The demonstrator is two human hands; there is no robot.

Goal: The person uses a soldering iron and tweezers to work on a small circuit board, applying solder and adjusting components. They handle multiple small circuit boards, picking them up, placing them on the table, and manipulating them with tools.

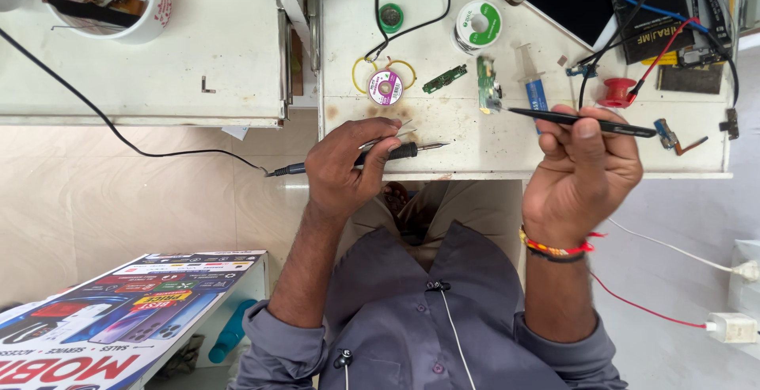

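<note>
A person in a grey shirt works at a white bench (554,156), seen from above. The left hand (348,170) is closed around a black-handled soldering iron (372,156), its metal tip pointing across the bench edge. The right hand (582,170) pinches black tweezers (578,121), whose tips touch a small green circuit board (488,83) lying on the bench. A reel of solder wick (385,87) sits just beside a second small board (444,79)
</note>
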